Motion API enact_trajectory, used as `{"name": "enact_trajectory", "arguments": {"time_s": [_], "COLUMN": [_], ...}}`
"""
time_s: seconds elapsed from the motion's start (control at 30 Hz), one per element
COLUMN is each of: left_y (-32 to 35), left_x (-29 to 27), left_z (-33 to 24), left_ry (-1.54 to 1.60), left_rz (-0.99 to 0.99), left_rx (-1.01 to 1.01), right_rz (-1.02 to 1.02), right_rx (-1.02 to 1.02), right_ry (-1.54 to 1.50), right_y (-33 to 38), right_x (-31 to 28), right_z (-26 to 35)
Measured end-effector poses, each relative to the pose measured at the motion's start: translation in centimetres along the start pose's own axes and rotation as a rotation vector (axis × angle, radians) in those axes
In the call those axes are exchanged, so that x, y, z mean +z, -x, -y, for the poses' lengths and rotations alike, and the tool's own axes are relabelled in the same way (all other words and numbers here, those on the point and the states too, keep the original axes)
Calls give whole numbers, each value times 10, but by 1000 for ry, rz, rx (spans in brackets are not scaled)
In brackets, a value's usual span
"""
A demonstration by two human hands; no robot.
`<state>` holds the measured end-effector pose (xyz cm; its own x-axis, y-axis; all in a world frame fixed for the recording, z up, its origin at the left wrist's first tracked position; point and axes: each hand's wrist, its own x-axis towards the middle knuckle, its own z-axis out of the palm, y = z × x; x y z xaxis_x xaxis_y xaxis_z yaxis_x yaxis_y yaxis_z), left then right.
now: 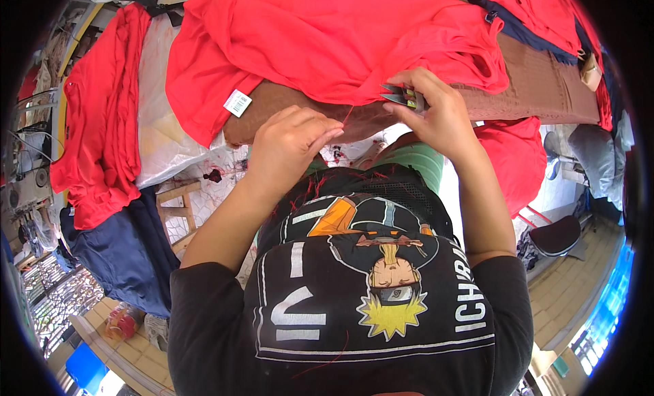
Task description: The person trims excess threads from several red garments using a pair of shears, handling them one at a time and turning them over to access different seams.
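Observation:
A red garment (306,42) lies spread over a brown-covered board (269,104) in front of me, its near edge hanging in loose folds. My left hand (291,138) is closed in a pinch on a thin red thread (349,115) that runs up to the garment's edge. Thread snips (403,96) sit in my right hand (434,110), between thumb and fingers, with the pointed blades facing left close to the cloth. A white barcode tag (237,103) hangs from the garment, left of my left hand.
More red clothing (102,117) is draped at the left, above dark blue cloth (119,249). Another red piece (511,161) hangs at the right, near a dark stool seat (555,236). A sewing machine (30,171) stands at the far left. Thread scraps lie on my lap.

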<state>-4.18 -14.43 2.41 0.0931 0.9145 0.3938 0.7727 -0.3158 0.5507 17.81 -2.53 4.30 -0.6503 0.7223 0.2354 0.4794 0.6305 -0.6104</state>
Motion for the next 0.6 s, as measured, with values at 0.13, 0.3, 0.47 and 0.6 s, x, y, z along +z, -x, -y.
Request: {"name": "enact_trajectory", "arguments": {"time_s": [0.13,0.3,0.47,0.6], "left_y": [1,1,3,3], "left_x": [3,4,7,7], "left_z": [-4,-8,-9,-10], "left_ry": [49,197,486,526], "left_rz": [15,115,270,306], "left_rx": [14,-226,-567,-529], "right_rz": [-102,-142,-129,-110], "right_rx": [-165,-251,-267,-299], "right_ry": [78,149,136,143], "right_y": [9,14,13,14], "right_x": [6,12,15,17], "right_z": [10,17,13,12]}}
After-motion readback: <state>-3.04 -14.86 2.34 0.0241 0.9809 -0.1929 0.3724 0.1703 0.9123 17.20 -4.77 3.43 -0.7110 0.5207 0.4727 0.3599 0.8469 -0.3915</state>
